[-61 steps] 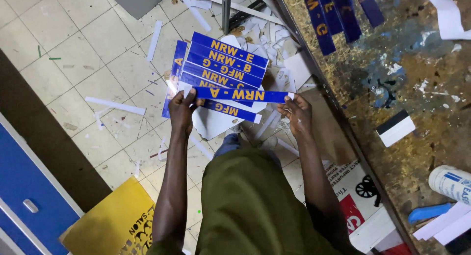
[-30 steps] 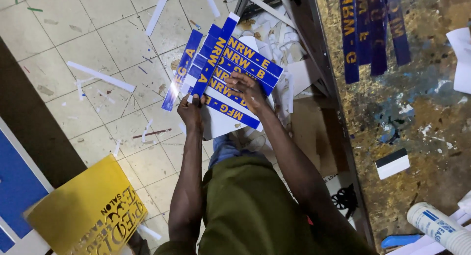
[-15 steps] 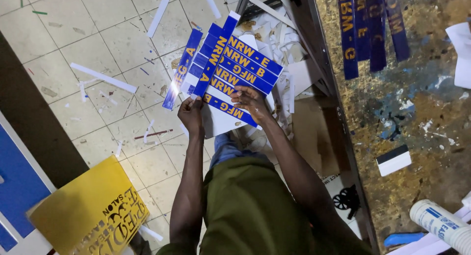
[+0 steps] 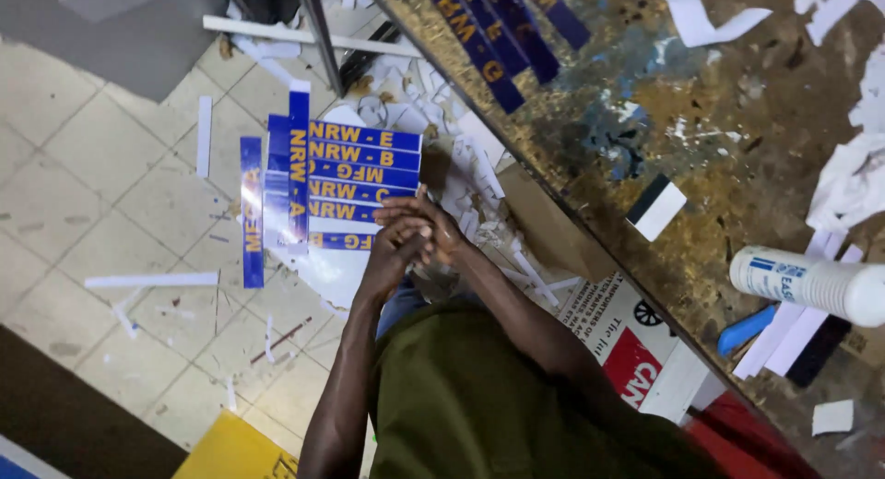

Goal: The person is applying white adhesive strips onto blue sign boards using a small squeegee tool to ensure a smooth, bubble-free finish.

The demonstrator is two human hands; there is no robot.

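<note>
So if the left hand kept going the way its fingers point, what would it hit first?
Most likely the blue strips it already grips, alongside the right hand; its fingers point up-frame into them. Depth is unclear.

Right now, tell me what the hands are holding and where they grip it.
Both the left hand and the right hand hold a fan of blue label strips with orange lettering, pinched together at the strips' right-hand ends.

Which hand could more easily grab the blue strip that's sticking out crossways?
Probably the left hand: it sits on the side nearer that crossing blue strip, while the right hand pinches the stacked blue strips at their ends.
</note>
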